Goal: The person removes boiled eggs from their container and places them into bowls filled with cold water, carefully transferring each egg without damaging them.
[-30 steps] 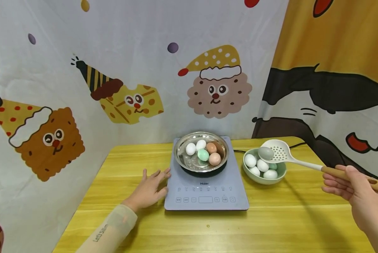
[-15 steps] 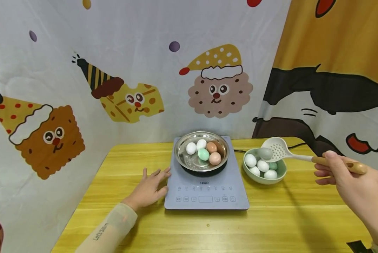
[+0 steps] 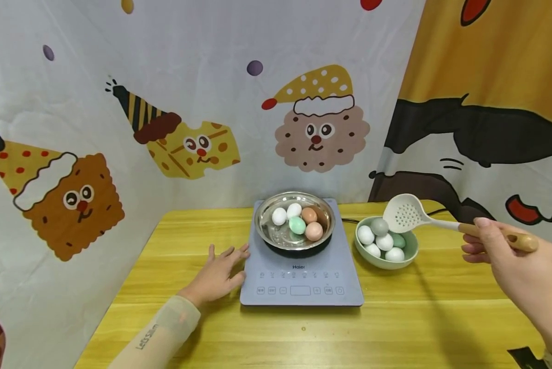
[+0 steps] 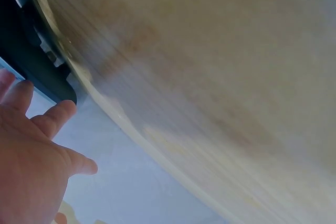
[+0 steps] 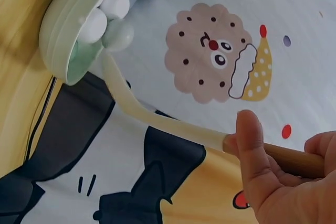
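Fingers (image 3: 473,253) of the right hand (image 3: 529,271) pinch 1 perforated spoon (image 3: 444,223) by its wooden handle, thumb on top. Spoon head hangs over the bowl's back right rim, right beside 1 grey egg (image 3: 379,226); can't tell if they touch. Green bowl (image 3: 386,263): 6 eggs visible, the grey one plus 4 white eggs (image 3: 384,242) and 1 green egg (image 3: 397,241). Left hand (image 3: 218,277): fingers spread, tips at the left edge of 1 induction cooker (image 3: 299,282). Metal basin (image 3: 282,240) on it: 5 eggs, 2 white, 2 brown, 1 pale green. Bowl sits just off the cooker's right edge, narrow gap. Wide strip of table (image 3: 395,328) runs in front of both; back edge meets the curtain (image 3: 202,46).
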